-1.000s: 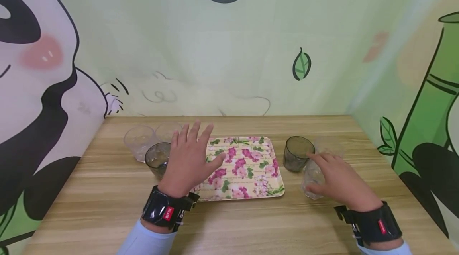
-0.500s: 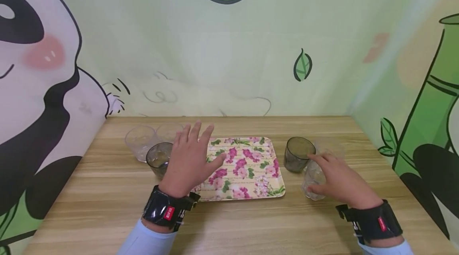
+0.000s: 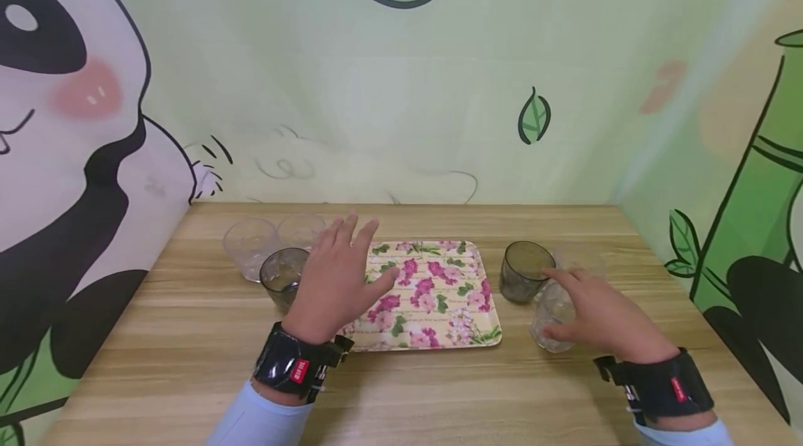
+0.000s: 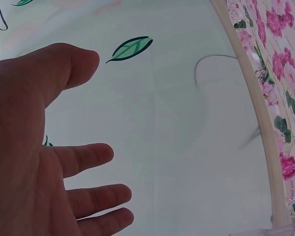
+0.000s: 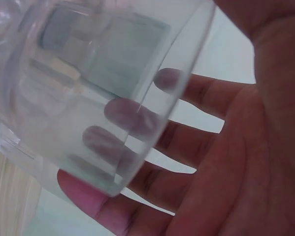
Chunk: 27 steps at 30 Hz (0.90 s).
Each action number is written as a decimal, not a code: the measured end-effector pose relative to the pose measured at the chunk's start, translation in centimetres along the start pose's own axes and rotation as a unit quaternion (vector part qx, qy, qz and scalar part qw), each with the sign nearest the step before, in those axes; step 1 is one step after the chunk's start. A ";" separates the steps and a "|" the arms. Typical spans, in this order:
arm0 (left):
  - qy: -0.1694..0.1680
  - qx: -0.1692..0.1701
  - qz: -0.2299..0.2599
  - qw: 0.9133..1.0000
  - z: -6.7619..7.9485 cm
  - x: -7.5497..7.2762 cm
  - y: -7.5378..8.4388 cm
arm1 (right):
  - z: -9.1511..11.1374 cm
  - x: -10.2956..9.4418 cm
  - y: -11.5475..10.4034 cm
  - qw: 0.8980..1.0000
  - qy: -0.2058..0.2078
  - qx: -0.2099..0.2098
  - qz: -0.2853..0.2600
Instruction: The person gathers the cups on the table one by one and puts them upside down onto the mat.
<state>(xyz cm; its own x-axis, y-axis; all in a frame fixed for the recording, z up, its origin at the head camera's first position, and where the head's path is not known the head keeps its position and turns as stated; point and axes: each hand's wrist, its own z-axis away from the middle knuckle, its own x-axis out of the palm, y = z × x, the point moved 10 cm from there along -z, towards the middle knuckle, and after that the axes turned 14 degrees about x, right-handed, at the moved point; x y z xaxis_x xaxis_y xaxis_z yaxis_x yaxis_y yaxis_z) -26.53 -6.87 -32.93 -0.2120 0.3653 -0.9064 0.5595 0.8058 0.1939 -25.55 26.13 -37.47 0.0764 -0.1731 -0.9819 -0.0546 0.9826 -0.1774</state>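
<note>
My left hand (image 3: 339,286) is raised with fingers extended and thumb out, holding nothing. It is near a flower-patterned tray (image 3: 433,300) and partly hides the tray's left side. Beside it stands a dark tinted cup (image 3: 284,279). On the right, my right hand (image 3: 605,317) is spread beside a clear cup (image 3: 552,324), with thumb and index finger apart. In the right wrist view, fingers (image 5: 132,118) show through the wall of this clear cup (image 5: 53,113); firm contact cannot be told. Another dark tinted cup (image 3: 525,272) stands by the right fingertips.
Two clear cups (image 3: 251,244) stand at the back left of the wooden table (image 3: 433,397). A faint clear cup (image 3: 580,259) is behind my right hand. A printed backdrop (image 3: 401,97) rises at the table's back edge.
The view has shifted slightly, moving everything a little to the right in the picture. Both hands and the cups keep nearly the same places relative to the tray.
</note>
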 end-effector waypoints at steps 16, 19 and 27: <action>-0.006 0.005 -0.005 1.000 0.0 -0.2 0.2 | 0.4 -1.0 -2.0 0.999 0.006 -0.032 -0.026; -0.005 0.005 -0.005 1.000 0.0 -0.2 0.2 | 0.5 -1.3 -2.6 0.998 0.024 -0.045 -0.027; -0.005 0.004 -0.005 1.000 0.0 -0.3 0.2 | 0.4 -2.0 -4.1 0.995 0.058 -0.072 -0.041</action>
<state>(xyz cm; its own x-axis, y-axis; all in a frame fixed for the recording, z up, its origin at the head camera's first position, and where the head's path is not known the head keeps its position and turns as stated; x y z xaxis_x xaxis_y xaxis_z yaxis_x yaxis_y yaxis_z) -26.34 -6.85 -32.67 -0.2096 0.3535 -0.9117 0.5644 0.8051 0.1824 -25.06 22.44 -34.71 -0.0290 -0.2673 -0.9632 -0.1956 0.9465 -0.2568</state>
